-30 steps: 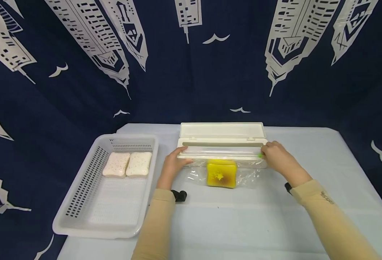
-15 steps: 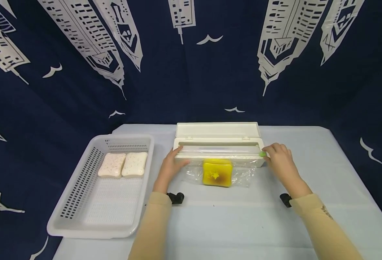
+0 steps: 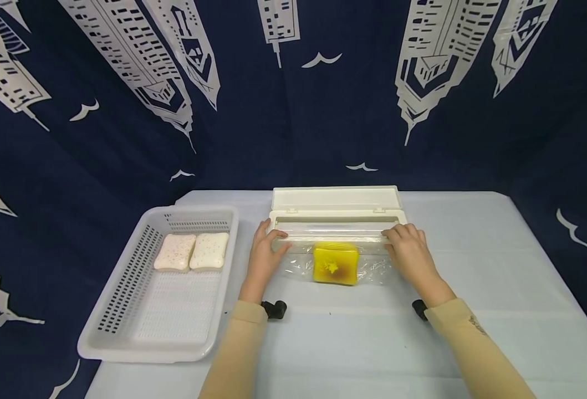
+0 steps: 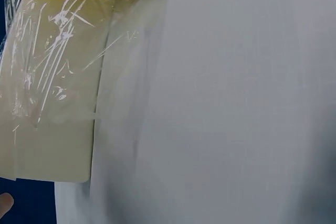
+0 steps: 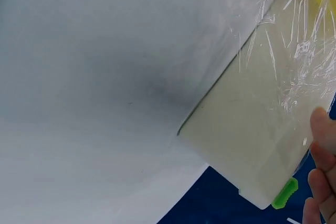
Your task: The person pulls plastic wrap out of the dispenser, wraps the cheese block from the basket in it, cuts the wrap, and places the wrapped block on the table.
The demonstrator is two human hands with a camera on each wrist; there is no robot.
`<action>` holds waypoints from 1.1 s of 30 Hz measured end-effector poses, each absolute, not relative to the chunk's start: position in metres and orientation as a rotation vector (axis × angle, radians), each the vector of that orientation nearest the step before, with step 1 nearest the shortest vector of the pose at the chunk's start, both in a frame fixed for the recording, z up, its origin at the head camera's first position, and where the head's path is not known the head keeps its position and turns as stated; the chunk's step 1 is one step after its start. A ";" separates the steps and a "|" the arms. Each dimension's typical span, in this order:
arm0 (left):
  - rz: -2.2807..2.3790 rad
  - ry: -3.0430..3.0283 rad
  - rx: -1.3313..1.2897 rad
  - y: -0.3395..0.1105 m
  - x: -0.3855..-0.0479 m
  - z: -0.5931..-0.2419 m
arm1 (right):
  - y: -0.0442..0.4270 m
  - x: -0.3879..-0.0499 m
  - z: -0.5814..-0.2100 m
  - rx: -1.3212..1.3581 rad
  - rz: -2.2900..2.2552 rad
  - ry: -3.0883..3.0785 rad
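Note:
A lidded cream plastic wrap dispenser (image 3: 335,217) stands open at the table's far side. Clear plastic wrap (image 3: 377,271) stretches from its roll over the front wall. On the wrap's forward part sits a yellow toast-shaped block (image 3: 335,263) with a browned front and a star-like mark. My left hand (image 3: 263,260) is at the dispenser's left end, index finger and thumb spread apart by its front edge. My right hand (image 3: 413,257) bends its fingertips to the wrap near the right end; whether they pinch the film is unclear. A green cutter slider (image 5: 285,193) shows at the dispenser's end.
Left of the hands stands a white perforated basket (image 3: 96,349). In it lie a pinkish speckled bread slice (image 3: 175,252) and a white speckled bread slice (image 3: 209,251). A white cloth covers the table (image 3: 353,354); a navy printed curtain (image 3: 303,127) hangs behind.
My right hand has left the green slider at the dispenser's right end and moved left onto the wrap's edge. My left hand's fingers have shifted slightly at the left end.

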State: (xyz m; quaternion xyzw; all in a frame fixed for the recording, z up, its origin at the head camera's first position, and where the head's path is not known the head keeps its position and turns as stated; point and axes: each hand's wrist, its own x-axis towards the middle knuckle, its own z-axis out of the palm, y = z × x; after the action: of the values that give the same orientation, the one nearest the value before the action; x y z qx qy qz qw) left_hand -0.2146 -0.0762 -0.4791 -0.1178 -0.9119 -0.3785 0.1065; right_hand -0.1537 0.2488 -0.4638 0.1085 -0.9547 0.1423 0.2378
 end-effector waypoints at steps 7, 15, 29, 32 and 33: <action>-1.090 -2.623 -0.357 -0.075 -0.211 -0.481 | 0.248 -0.157 -0.467 0.293 0.351 -2.566; -1.060 -2.574 -0.371 -0.078 -0.205 -0.484 | 0.247 -0.150 -0.466 0.310 0.347 -2.539; -0.790 -2.554 -0.465 -0.072 -0.208 -0.485 | 0.248 -0.145 -0.478 0.345 0.413 -2.510; -0.795 -2.536 -0.482 -0.074 -0.204 -0.487 | 0.249 -0.142 -0.479 0.338 0.409 -2.497; -0.788 -2.531 -0.488 -0.074 -0.202 -0.489 | 0.249 -0.139 -0.477 0.335 0.431 -2.502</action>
State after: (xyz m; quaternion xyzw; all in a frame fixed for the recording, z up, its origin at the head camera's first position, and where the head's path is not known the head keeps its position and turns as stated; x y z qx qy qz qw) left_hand -0.2022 -0.0743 -0.4886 -0.1765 -0.9158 -0.2851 0.2212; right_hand -0.1392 0.2487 -0.4771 0.1252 -0.9361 0.1612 0.2865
